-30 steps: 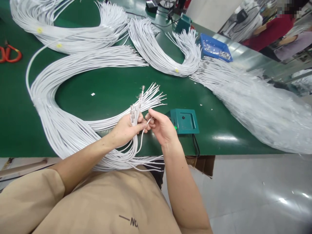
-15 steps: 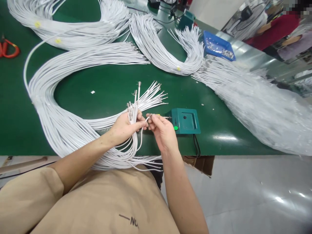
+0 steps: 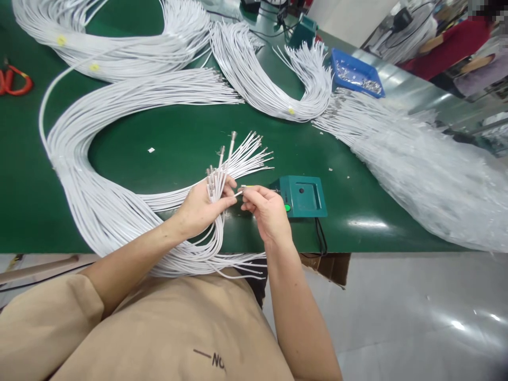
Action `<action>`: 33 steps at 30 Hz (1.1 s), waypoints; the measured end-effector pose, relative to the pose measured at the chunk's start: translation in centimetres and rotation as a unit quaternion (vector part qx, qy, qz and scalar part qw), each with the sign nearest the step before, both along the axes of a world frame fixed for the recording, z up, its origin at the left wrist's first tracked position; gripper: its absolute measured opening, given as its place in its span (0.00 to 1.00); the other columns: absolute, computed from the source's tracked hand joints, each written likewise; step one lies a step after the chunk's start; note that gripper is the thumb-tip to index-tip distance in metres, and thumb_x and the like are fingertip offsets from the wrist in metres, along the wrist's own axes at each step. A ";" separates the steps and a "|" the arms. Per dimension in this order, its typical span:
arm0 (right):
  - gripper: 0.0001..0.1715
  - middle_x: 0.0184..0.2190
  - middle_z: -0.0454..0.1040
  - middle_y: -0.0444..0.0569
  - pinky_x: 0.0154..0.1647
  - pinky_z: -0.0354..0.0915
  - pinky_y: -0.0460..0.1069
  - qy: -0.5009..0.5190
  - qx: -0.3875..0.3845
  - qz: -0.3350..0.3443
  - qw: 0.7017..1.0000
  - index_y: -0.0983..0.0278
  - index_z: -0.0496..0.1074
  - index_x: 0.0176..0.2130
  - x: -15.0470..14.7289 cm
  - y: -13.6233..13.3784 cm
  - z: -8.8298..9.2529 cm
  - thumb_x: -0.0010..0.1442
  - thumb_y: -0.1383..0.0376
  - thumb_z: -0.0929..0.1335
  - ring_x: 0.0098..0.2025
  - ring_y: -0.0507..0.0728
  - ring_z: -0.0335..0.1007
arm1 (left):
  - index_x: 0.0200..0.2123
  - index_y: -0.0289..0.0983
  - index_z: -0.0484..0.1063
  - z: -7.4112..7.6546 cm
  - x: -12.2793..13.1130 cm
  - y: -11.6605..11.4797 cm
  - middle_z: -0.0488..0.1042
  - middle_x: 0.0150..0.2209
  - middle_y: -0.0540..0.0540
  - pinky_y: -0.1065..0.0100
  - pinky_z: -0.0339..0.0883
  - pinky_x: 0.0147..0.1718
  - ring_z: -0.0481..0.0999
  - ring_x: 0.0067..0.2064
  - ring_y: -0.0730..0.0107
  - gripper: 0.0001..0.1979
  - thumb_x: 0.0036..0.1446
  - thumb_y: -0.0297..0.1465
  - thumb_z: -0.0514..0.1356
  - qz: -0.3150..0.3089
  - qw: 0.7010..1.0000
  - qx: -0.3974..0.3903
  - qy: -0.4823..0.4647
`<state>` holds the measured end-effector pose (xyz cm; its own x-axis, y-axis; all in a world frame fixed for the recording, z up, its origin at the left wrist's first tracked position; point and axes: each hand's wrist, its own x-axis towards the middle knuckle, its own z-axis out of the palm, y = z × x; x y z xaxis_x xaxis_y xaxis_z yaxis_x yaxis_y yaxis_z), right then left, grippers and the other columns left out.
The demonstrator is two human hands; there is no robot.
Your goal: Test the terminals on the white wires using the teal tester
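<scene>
My left hand (image 3: 200, 209) is closed around a bundle of white wires (image 3: 216, 182) whose metal-tipped ends stick up above the fingers. My right hand (image 3: 266, 209) pinches the end of a single white wire (image 3: 238, 193) right beside the bundle. That hand sits just left of a small teal box (image 3: 304, 196) with a green button, resting on the green table (image 3: 178, 143). More wire ends fan out on the table behind my hands (image 3: 254, 151). The long wire loop (image 3: 79, 174) runs round to the left and back to the table edge.
Other white wire bundles (image 3: 257, 79) lie across the far table. A blue tray of metal parts (image 3: 357, 76) sits at the back right, a heap of clear bags (image 3: 428, 180) at the right, orange-handled scissors (image 3: 11, 79) at the far left. Another person in red (image 3: 440, 47) works beyond.
My right hand has shifted slightly up and towards the teal box while pinching the single wire. The wire tips in my left hand stand a little differently.
</scene>
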<state>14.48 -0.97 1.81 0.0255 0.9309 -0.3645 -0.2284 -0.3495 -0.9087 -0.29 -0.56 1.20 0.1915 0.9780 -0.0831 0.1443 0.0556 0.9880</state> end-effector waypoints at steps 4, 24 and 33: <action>0.10 0.14 0.57 0.37 0.20 0.59 0.45 0.083 -0.082 0.052 0.992 0.65 0.66 0.17 0.5 0.3 -0.5 0.45 0.68 0.69 0.17 0.45 0.47 | 0.42 0.35 0.70 0.0 -0.1 0.0 0.71 0.28 0.52 0.69 0.64 0.38 0.71 0.31 0.71 0.13 0.51 0.27 0.60 -0.032 0.999 0.014 -0.003; 0.16 0.33 0.72 0.53 0.43 0.57 0.53 -0.618 0.369 0.199 0.665 0.64 0.71 0.33 2.0 -0.5 -1.1 0.65 0.65 0.58 0.38 0.59 0.62 | 0.46 0.34 0.70 -1.3 -0.1 1.0 0.70 0.27 0.50 0.78 0.62 0.22 0.71 0.27 0.77 0.19 0.47 0.25 0.65 -0.083 0.903 -0.302 -0.292; 0.06 0.31 0.75 0.50 0.48 0.54 0.54 -0.665 0.304 0.262 0.630 0.64 0.70 0.36 5.8 2.2 0.2 0.60 0.70 0.63 0.37 0.58 0.64 | 0.47 0.33 0.66 -2.1 1.3 1.5 0.73 0.26 0.50 0.77 0.64 0.18 0.75 0.26 0.73 0.25 0.45 0.30 0.67 -0.034 0.971 -0.198 -0.126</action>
<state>20.33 1.25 2.00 -0.4376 0.8953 0.0827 0.8776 0.4453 -0.1774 1.04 0.91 -0.88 0.3180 0.8629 -0.3928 -0.0817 0.4377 0.8954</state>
